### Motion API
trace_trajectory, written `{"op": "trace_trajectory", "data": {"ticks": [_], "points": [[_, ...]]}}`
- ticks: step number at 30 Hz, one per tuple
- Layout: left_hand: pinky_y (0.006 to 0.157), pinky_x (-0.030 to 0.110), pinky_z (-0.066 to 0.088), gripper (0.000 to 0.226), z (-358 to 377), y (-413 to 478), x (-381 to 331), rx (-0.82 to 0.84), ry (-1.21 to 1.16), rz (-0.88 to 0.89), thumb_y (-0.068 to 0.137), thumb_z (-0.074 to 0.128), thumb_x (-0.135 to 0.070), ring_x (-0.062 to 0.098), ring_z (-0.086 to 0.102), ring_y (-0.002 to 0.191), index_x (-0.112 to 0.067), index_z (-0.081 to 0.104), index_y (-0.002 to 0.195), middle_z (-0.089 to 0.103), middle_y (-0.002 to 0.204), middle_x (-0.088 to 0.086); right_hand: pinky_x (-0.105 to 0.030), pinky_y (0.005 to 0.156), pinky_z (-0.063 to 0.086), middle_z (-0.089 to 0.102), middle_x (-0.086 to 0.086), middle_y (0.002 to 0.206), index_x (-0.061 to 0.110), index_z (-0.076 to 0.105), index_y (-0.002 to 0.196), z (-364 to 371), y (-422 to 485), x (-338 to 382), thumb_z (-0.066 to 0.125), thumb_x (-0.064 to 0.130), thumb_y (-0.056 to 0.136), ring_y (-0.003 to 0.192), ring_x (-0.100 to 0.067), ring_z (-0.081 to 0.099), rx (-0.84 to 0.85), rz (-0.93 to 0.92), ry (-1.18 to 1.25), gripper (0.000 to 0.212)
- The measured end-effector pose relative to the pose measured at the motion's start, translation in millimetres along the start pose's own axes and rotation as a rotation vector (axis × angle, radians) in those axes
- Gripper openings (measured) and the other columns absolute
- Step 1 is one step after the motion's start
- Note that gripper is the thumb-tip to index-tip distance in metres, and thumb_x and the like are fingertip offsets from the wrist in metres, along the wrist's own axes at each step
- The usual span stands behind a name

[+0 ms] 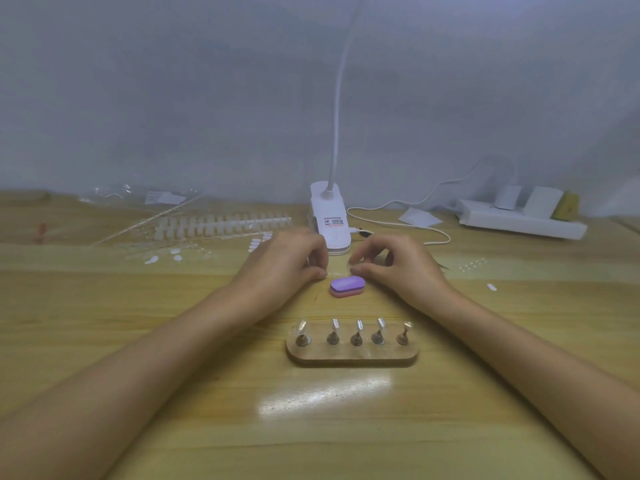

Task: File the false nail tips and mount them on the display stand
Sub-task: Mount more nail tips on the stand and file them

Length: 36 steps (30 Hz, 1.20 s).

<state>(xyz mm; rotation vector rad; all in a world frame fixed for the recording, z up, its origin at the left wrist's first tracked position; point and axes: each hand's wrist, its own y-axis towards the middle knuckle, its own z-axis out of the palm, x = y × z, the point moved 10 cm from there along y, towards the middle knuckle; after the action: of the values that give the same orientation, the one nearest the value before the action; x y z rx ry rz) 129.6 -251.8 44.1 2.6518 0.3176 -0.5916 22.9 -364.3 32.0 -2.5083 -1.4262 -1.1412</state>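
Between left hand [292,259] and right hand [391,265], perhaps a clear strip, blurred.

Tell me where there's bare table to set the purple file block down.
Free: the wood right of the display stand, and the wide strip in front of it. Crowded: far left, among the nail tip strips, and behind the file block, by the lamp clip.

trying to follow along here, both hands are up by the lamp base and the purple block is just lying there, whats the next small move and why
Probably lift the purple filing block with the right hand. It lies untouched on the table between both hands, and the left hand looks pinched on something small and clear, though I cannot tell what. On the display stand, the rightmost peg looks bare.
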Motion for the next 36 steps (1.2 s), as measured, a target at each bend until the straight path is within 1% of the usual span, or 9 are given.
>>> {"op": "trace_trajectory", "data": {"ticks": [6, 12, 15, 20, 22, 24, 27, 29, 36], "points": [[0.075, 0.033, 0.051, 0.016, 1.9, 1.5, 4.1, 0.036, -0.120, -0.033, 0.082, 0.075, -0.008, 0.009, 0.060, 0.078, -0.020, 0.065, 0.079, 0.063, 0.080, -0.007, -0.034, 0.065, 0.046, 0.069, 0.017, 0.080, 0.027, 0.067, 0.076, -4.5, -0.7, 13.7, 0.082, 0.020, 0.076, 0.068, -0.004, 0.055, -0.043, -0.087, 0.078, 0.016], [0.062, 0.010, 0.038, 0.015, 2.2, 3.1, 11.7, 0.044, -0.150, -0.111, 0.085, 0.074, -0.016, 0.003, 0.058, 0.076, -0.025, 0.067, 0.076, 0.064, 0.077, -0.012, -0.043, 0.067, 0.051, 0.063, 0.013, 0.077, 0.021, 0.061, 0.077, -9.0, -10.8, 36.8, 0.078, 0.012, 0.079, 0.070, -0.016, 0.057, -0.089, -0.287, -0.147, 0.020], [0.063, 0.013, 0.038, 0.016, 3.2, 3.5, 14.0, 0.061, -0.166, -0.155, 0.086, 0.073, -0.020, 0.000, 0.058, 0.077, -0.028, 0.067, 0.073, 0.065, 0.077, -0.014, -0.044, 0.062, 0.051, 0.063, 0.007, 0.079, 0.017, 0.060, 0.079, -10.5, -15.4, 44.5, 0.076, 0.008, 0.080, 0.069, -0.018, 0.057, -0.118, -0.371, -0.229, 0.019], [0.081, 0.026, 0.050, 0.014, 3.6, 3.2, 19.8, 0.078, -0.319, -0.241, 0.087, 0.072, -0.022, 0.005, 0.067, 0.082, -0.027, 0.070, 0.074, 0.073, 0.081, -0.009, -0.042, 0.055, 0.050, 0.061, 0.006, 0.079, 0.015, 0.060, 0.079, -21.7, -22.6, 55.2, 0.076, 0.005, 0.081, 0.065, -0.016, 0.056, -0.251, -0.450, -0.270, 0.019], [0.084, 0.025, 0.050, 0.016, -1.6, 3.0, 14.4, 0.045, -0.358, -0.201, 0.087, 0.071, -0.019, 0.007, 0.067, 0.082, -0.026, 0.069, 0.074, 0.073, 0.079, -0.009, -0.043, 0.061, 0.051, 0.063, 0.008, 0.081, 0.015, 0.060, 0.080, -24.1, -20.0, 48.3, 0.075, 0.007, 0.084, 0.067, -0.014, 0.058, -0.241, -0.375, -0.146, 0.017], [0.080, 0.022, 0.047, 0.014, -13.3, 0.6, 1.2, -0.044, -0.205, -0.072, 0.088, 0.071, -0.020, 0.009, 0.061, 0.082, -0.027, 0.068, 0.076, 0.068, 0.079, -0.013, -0.038, 0.067, 0.051, 0.066, 0.009, 0.083, 0.013, 0.060, 0.081, -24.5, -14.7, 37.5, 0.074, 0.009, 0.085, 0.069, -0.012, 0.060, -0.188, -0.255, 0.059, 0.015], [0.073, 0.039, 0.044, 0.009, -33.1, -12.9, -37.1, -0.268, 0.174, 0.257, 0.088, 0.071, -0.019, 0.019, 0.051, 0.082, -0.019, 0.067, 0.080, 0.063, 0.080, -0.011, -0.023, 0.052, 0.045, 0.070, -0.003, 0.084, 0.010, 0.057, 0.080, -17.9, -9.3, 20.1, 0.074, 0.009, 0.086, 0.064, -0.009, 0.058, -0.081, -0.039, 0.422, 0.018], [0.067, 0.040, 0.042, 0.012, -43.3, -22.8, -53.2, -0.402, 0.312, 0.377, 0.089, 0.070, -0.018, 0.024, 0.052, 0.078, -0.017, 0.067, 0.078, 0.063, 0.076, -0.007, -0.018, 0.044, 0.038, 0.065, -0.009, 0.081, 0.013, 0.057, 0.078, -8.1, -10.6, 7.1, 0.074, 0.012, 0.087, 0.057, -0.007, 0.051, -0.019, 0.129, 0.627, 0.019], [0.064, 0.035, 0.035, 0.018, -51.0, -36.3, -68.9, -0.591, 0.558, 0.522, 0.087, 0.074, -0.017, 0.026, 0.061, 0.078, -0.020, 0.067, 0.071, 0.063, 0.071, -0.007, -0.015, 0.041, 0.031, 0.072, -0.004, 0.094, 0.020, 0.065, 0.069, 14.8, -16.9, -0.3, 0.074, 0.013, 0.079, 0.059, -0.005, 0.049, 0.160, 0.376, 0.902, 0.016]]}}
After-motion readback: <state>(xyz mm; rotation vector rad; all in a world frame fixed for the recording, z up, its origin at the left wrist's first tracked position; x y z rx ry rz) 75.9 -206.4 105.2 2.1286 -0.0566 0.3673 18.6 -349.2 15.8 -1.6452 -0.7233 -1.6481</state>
